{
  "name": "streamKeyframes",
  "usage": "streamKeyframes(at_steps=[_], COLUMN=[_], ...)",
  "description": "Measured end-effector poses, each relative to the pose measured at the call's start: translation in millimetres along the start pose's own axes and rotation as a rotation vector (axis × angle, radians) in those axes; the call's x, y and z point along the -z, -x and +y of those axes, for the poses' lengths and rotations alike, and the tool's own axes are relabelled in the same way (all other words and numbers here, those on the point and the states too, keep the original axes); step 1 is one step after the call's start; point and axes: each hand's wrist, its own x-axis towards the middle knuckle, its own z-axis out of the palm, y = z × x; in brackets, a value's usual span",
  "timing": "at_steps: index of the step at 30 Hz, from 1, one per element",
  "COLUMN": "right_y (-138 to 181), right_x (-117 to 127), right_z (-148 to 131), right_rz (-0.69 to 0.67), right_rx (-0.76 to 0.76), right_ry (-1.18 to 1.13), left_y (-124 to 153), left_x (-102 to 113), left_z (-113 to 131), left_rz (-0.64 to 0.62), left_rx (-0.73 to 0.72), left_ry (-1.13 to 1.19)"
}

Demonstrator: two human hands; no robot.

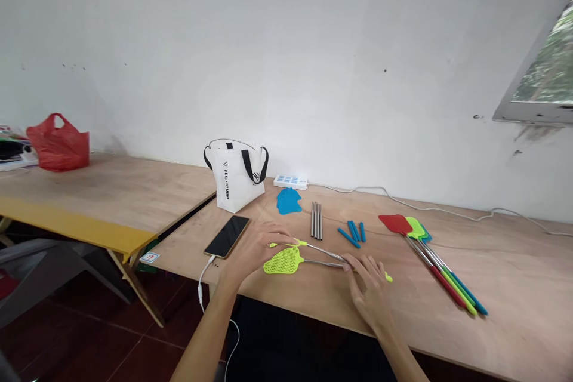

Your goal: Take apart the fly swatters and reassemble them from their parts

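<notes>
Two yellow-green fly swatters lie side by side close to the table's front edge. With my left hand (262,248) I grip the head of the farther fly swatter (324,250), and my fingers cover most of that head. The nearer fly swatter (283,261) rests flat, its perforated head showing just right of my left wrist. My right hand (369,283) is closed over the handle end of the farther swatter, with a yellow-green tip poking out past the fingers. It also hides the nearer swatter's handle, so whether it grips that one too I cannot tell.
Behind the hands lie blue swatter heads (289,202), metal rods (316,221) and blue grips (353,231). Several assembled swatters (441,268) are at right. A phone (227,237) with a cable, a white bag (237,179) and a power strip (290,182) are left and behind.
</notes>
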Motion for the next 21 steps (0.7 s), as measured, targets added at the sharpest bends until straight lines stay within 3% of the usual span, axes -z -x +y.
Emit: streamKeyframes(at_steps=[7,12,17,21], right_y=[0.0,0.2,-0.7,-0.4], right_x=[-0.9,-1.7,-1.2,-4.5], right_z=[0.2,-0.9,-5.9,-7.0], right_rz=[-0.104,-0.143,-0.164,-0.177], right_rx=[0.092,0.166,0.164,0.168], right_ry=[0.031,0.079,0.055,0.011], left_y=[5.4,9.0,8.0,5.1], left_x=[12.0,9.1,0.5,-8.6], left_z=[10.8,2.1,-11.0,-6.1], left_rz=[-0.114,-0.142,-0.119,-0.103], left_rx=[0.237,0.357,0.391,0.371], left_ry=[0.122,0.154,0.147,0.172])
